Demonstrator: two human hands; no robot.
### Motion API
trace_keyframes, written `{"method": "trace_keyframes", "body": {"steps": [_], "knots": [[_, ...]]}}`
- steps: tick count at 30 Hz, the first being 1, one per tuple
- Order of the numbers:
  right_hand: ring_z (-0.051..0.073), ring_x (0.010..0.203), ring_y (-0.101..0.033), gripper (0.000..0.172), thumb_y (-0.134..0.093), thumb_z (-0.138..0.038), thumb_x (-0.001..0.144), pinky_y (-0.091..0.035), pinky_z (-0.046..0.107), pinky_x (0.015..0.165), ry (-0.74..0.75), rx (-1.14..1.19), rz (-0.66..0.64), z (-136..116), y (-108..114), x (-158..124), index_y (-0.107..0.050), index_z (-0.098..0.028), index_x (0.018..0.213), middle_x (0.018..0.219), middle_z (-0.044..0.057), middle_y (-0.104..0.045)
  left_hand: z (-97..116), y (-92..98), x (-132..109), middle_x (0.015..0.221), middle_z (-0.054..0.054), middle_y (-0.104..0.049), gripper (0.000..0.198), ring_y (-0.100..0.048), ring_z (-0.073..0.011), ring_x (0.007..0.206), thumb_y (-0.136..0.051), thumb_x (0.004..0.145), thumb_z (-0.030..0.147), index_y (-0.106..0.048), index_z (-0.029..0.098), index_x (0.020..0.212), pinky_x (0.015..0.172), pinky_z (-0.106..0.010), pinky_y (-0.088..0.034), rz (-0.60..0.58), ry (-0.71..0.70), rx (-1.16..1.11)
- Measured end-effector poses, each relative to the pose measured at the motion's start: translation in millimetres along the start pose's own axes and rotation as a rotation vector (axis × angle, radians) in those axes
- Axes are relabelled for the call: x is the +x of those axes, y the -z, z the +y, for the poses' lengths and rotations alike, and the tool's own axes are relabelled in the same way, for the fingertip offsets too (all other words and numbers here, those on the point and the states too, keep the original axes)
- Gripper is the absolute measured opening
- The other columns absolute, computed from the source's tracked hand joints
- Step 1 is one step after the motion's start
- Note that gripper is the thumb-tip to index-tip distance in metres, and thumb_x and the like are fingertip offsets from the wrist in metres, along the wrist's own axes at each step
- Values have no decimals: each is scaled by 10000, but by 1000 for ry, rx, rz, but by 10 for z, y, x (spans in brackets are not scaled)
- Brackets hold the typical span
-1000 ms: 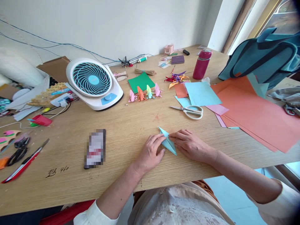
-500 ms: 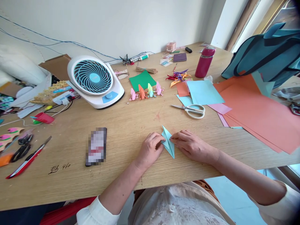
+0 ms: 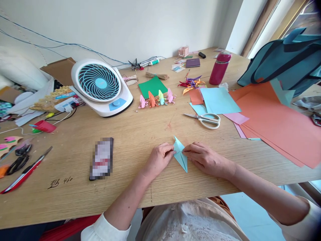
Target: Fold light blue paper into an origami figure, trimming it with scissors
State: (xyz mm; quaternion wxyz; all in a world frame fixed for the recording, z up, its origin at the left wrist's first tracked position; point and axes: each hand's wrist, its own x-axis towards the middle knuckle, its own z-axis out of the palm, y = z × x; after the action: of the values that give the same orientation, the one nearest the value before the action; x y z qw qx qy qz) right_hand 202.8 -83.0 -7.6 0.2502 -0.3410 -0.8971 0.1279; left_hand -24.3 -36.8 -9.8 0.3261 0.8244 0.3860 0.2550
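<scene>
A light blue folded paper piece point(image 3: 181, 154), long and pointed at both ends, lies on the wooden table point(image 3: 140, 134) near its front edge. My left hand point(image 3: 158, 161) pinches its left side with curled fingers. My right hand point(image 3: 204, 159) presses and pinches its right side, fingertips meeting the left hand's over the middle of the paper. Both hands rest on the tabletop.
White-handled scissors point(image 3: 205, 118) lie just behind the hands. Orange, blue and pink sheets point(image 3: 271, 117) spread to the right under a teal bag point(image 3: 283, 63). A desk fan point(image 3: 100, 87), a phone point(image 3: 101, 159), small paper figures point(image 3: 156, 99), a red bottle point(image 3: 219, 68) and tools at the left point(image 3: 22, 167) also stand about.
The folded blue paper has turned slightly, its long axis now more upright. Both hands' fingertips have drawn closer together over its middle.
</scene>
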Motion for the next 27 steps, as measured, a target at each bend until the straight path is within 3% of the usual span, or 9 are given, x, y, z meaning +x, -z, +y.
{"method": "trace_keyframes", "body": {"steps": [3,6,14,22,27], "knots": [[223,959,-580,297,-380,-107,978,-514,391,843,-16,-9,-7,-10,-7,19,-634,-151,1126,1059,126,-629,6,-13,5,782,23,-648,108,-603,-116,696,-641,837,117,-603,195,902,665,-224,-457,59,93,-34],[220,947,-580,303,-379,-107,976,-513,383,836,-22,-11,-6,-17,-19,34,-636,-161,1126,1047,121,-628,0,-21,9,749,44,-625,126,-583,-110,661,-658,826,135,-553,201,852,630,-218,-441,87,108,-1],[223,978,-573,311,-382,-92,967,-511,384,851,-27,12,-12,-7,-36,39,-634,-167,1133,1063,121,-625,-59,-34,-4,879,-14,-606,50,-576,-118,708,-628,871,134,-638,180,857,667,-237,-469,89,-55,124],[223,967,-568,300,-402,-85,958,-503,386,857,-30,0,-28,3,-37,38,-630,-150,1142,1051,124,-621,-93,24,-196,1156,-86,-653,288,-604,-184,1049,-468,966,105,-643,174,1184,918,-332,-527,33,-323,273],[223,968,-565,303,-403,-84,957,-500,382,857,-27,3,-30,17,-45,30,-628,-148,1150,1057,123,-620,-124,75,-243,1317,-114,-613,384,-542,-210,1058,-424,978,101,-535,125,1344,940,-377,-523,-55,-453,515]]}}
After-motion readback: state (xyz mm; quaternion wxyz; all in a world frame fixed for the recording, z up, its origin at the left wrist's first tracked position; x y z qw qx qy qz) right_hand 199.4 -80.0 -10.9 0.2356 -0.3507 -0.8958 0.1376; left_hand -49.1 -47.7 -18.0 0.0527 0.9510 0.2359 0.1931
